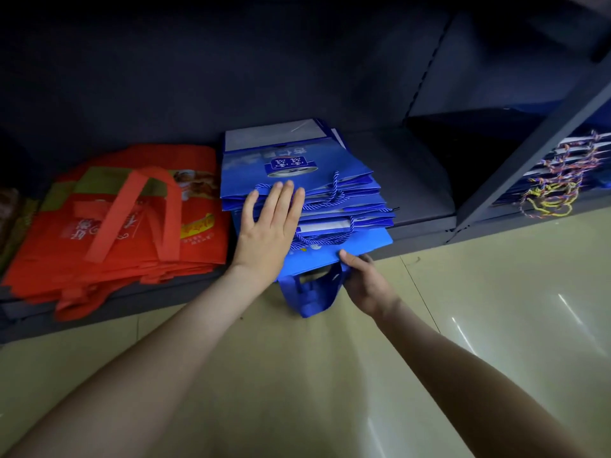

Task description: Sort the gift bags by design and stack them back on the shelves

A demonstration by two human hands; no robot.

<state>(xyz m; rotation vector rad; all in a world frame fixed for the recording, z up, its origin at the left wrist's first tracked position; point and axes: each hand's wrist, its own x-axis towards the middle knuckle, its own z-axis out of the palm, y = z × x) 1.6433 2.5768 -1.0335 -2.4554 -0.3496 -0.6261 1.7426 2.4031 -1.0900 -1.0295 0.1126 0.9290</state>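
Note:
A stack of blue paper gift bags with blue rope handles lies on the low dark shelf. My left hand rests flat on the stack's front left with straight fingers. Beneath the paper bags sticks out a larger blue fabric bag, its handles hanging over the shelf edge. My right hand grips that bag's front edge, thumb on top. A pile of red fabric bags lies to the left on the same shelf.
The neighbouring shelf bay at the right holds flat bags with multicoloured cord handles, behind a slanted metal upright. A glossy beige tiled floor runs in front of the shelves. Some greenish bags lie at the far left.

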